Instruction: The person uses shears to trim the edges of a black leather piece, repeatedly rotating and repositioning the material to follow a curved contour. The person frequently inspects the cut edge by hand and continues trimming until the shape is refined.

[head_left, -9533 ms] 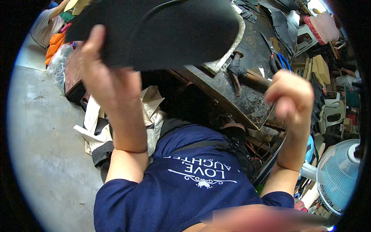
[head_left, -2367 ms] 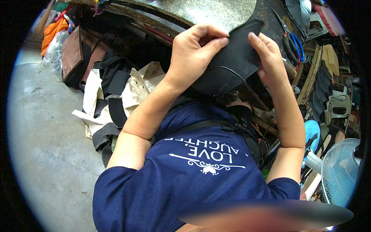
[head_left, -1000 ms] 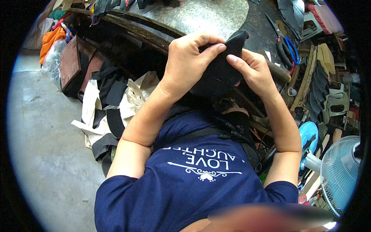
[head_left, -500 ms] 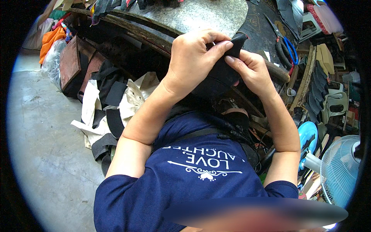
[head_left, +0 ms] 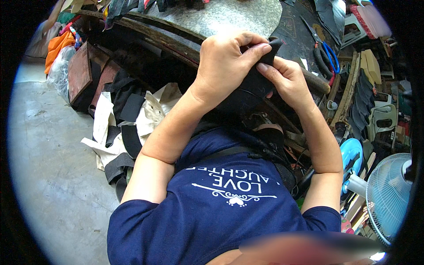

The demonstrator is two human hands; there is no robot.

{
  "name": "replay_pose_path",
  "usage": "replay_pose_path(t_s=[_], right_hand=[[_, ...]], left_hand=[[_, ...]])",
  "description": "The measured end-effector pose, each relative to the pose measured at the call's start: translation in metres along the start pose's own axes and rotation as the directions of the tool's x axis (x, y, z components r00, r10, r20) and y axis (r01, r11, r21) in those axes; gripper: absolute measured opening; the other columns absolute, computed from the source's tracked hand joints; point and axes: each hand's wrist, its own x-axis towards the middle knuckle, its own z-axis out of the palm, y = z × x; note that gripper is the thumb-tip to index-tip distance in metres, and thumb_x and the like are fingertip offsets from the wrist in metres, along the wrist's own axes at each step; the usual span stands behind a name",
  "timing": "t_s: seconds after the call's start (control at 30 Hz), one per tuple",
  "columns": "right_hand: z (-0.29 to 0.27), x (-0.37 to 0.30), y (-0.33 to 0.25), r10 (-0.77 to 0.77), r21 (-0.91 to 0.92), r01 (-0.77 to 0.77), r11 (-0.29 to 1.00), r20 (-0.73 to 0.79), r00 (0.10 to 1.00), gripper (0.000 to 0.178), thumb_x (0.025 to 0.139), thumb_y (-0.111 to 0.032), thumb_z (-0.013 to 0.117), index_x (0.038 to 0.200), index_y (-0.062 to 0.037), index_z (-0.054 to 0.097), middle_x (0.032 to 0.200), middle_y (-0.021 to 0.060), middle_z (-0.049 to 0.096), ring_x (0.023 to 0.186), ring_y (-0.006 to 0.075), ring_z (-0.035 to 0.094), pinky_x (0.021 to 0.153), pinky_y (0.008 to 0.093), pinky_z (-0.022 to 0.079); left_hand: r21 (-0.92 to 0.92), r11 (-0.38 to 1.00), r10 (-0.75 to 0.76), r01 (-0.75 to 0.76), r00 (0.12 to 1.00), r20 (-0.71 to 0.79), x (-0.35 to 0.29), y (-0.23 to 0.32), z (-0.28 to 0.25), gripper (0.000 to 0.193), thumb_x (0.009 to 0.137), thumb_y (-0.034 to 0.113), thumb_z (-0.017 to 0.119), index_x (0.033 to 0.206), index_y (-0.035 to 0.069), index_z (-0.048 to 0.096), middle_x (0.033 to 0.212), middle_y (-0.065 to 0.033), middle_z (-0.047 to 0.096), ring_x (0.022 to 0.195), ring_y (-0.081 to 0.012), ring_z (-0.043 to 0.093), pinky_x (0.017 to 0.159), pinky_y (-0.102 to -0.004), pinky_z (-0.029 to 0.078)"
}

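Between my hands is a piece of black material (head_left: pixel 251 86), folded at its upper edge; whether it is cloth or leather I cannot tell. My left hand (head_left: pixel 229 59) pinches the top edge between thumb and forefinger. Just below and to the right, my right hand (head_left: pixel 288 79) grips the same piece, thumb on the near face and fingers behind it. The lower part hangs over my lap, dark against dark, so its outline is hard to make out.
Ahead is a workbench with a pale speckled slab (head_left: pixel 238 17). Blue-handled scissors (head_left: pixel 329 55) lie at its right. A standing fan (head_left: pixel 389 196) is at the lower right. White and black strips (head_left: pixel 132 112) hang at my left, beside a reddish-brown board (head_left: pixel 81 73).
My left hand has shifted slightly to the right along the folded edge, closer to my right hand. The right hand stays almost in place.
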Motion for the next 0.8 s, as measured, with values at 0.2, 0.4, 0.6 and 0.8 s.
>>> replay_pose_path(t_s=[0.2,0.4,0.6,0.8], right_hand=[[0.000,-0.001,-0.003,0.033,-0.003,-0.033,0.999,0.020,0.999,0.023,0.095,-0.023,0.061,0.092,-0.0012,0.067,0.070,-0.0012,0.062,0.057,0.0054,0.058,0.045,0.0208,0.049],[0.001,0.000,-0.003,0.051,0.003,-0.051,0.999,0.010,0.999,0.024,0.094,-0.024,0.063,0.089,-0.0010,0.066,0.067,-0.0019,0.060,0.055,0.0049,0.056,0.044,0.0210,0.047],[0.000,0.000,-0.002,0.059,-0.042,-0.058,0.997,0.019,0.998,0.025,0.094,-0.024,0.063,0.083,-0.0014,0.064,0.064,-0.0015,0.058,0.051,0.0054,0.055,0.042,0.0215,0.046],[0.000,0.000,-0.004,0.025,-0.060,-0.025,0.998,-0.010,1.000,0.029,0.094,-0.025,0.064,0.078,-0.0010,0.062,0.061,-0.0013,0.057,0.050,0.0057,0.055,0.041,0.0219,0.045]], left_hand=[[-0.038,0.999,-0.037,0.036,0.999,-0.023,0.004,-0.003,0.005,0.013,0.084,0.010,0.071,0.092,0.000,0.072,0.078,-0.0045,0.070,0.068,-0.0078,0.063,0.063,-0.0218,0.051],[-0.075,0.995,-0.062,0.062,0.998,-0.001,0.006,-0.002,0.007,0.010,0.086,0.008,0.070,0.091,-0.001,0.071,0.077,-0.0004,0.068,0.070,-0.0044,0.060,0.064,-0.0197,0.049],[-0.052,0.998,-0.027,0.027,1.000,0.005,0.013,-0.002,0.006,0.010,0.085,0.008,0.067,0.087,-0.002,0.070,0.076,-0.0009,0.068,0.068,-0.0045,0.059,0.063,-0.0207,0.049],[0.051,0.999,0.004,-0.004,1.000,0.008,0.023,-0.001,0.011,0.014,0.083,0.012,0.069,0.085,-0.002,0.069,0.072,-0.0020,0.066,0.065,-0.0048,0.058,0.061,-0.0224,0.048]])
